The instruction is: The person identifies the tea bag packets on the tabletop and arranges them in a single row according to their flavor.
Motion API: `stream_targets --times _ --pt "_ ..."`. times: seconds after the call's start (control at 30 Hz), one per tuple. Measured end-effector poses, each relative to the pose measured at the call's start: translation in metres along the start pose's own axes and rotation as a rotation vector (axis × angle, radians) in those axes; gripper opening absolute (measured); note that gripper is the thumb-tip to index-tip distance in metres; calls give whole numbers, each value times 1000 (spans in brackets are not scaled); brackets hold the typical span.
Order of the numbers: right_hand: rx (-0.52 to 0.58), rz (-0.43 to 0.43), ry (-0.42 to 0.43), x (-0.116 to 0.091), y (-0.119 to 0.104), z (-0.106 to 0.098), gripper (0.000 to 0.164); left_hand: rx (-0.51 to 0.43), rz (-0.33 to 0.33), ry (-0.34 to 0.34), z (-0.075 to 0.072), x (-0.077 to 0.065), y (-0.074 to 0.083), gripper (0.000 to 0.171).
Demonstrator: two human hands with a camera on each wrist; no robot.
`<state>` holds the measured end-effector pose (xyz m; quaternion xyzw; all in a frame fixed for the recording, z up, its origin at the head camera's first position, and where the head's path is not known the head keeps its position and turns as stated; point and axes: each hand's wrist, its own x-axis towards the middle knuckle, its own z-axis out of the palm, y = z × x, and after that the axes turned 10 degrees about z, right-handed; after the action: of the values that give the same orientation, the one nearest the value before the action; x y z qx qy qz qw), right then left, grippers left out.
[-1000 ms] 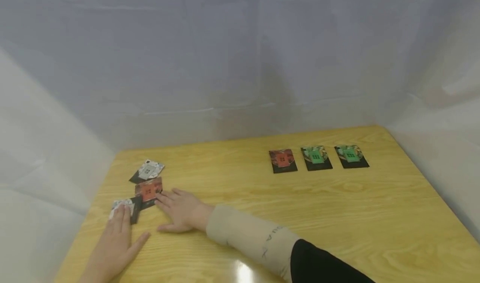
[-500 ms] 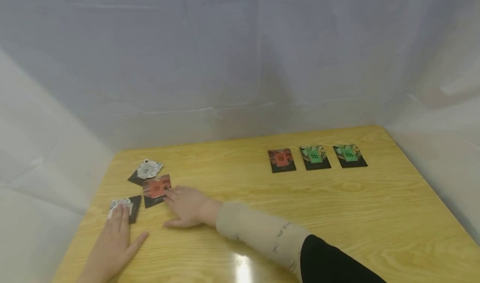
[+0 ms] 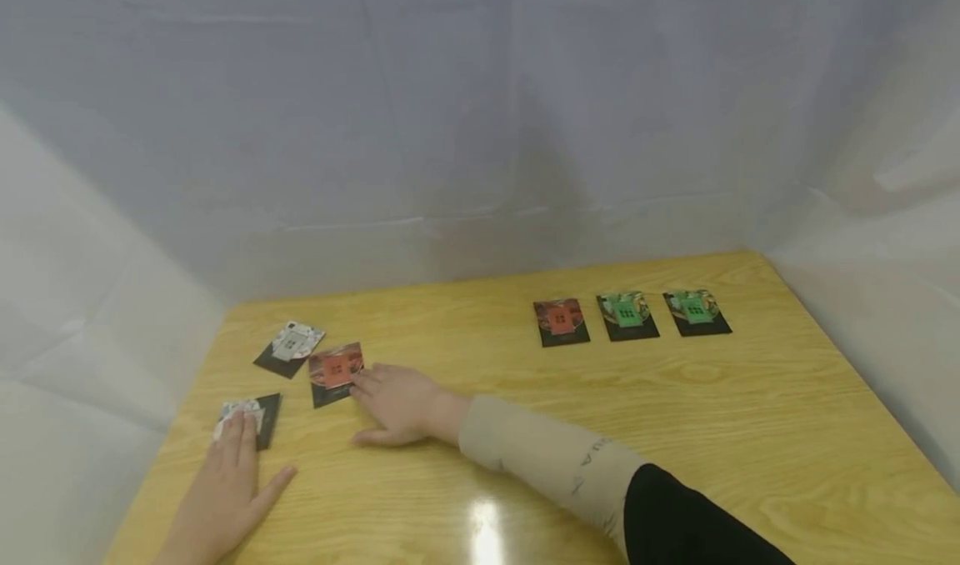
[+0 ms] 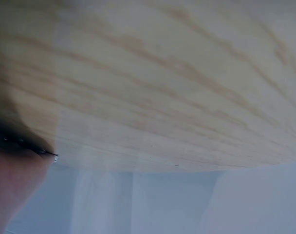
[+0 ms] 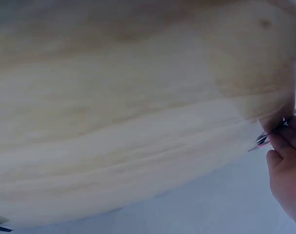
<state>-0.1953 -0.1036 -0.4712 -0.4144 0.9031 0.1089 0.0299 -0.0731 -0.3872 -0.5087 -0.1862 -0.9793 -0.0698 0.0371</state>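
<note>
My left hand [image 3: 225,490] rests with straight fingers on a flat white-and-black packet [image 3: 267,419] near the table's left edge. My right hand [image 3: 397,402] lies low over the table, its outstretched fingertips on the right side of a flat red-and-black packet [image 3: 330,373]. Left of that red one, a second white-and-black packet [image 3: 291,347] lies at an angle. In the right wrist view the fingers [image 5: 284,141] meet a packet's thin edge [image 5: 261,141]. The left wrist view catches only part of the hand [image 4: 14,185] and a dark packet edge [image 4: 16,141].
Toward the back right of the wooden table [image 3: 480,340] lie another red-and-black packet [image 3: 562,322] and two green-and-black packets, one in the middle [image 3: 627,315] and one at the right [image 3: 697,312], in a row. A pale sheet [image 3: 450,115] hangs behind and beside the table.
My right hand has slid the red-and-black packet rightward and slightly back, off the near white-and-black packet and away from the far one. The left hand has stayed in place.
</note>
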Motion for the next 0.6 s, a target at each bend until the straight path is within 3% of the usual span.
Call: stream_targets --times 0.27,0.6 --pt "21 1 -4 -5 17 11 84 2 6 6 1 -1 0 97" --pt "62 14 12 -27 52 20 80 -5 9 20 1 -1 0 97"
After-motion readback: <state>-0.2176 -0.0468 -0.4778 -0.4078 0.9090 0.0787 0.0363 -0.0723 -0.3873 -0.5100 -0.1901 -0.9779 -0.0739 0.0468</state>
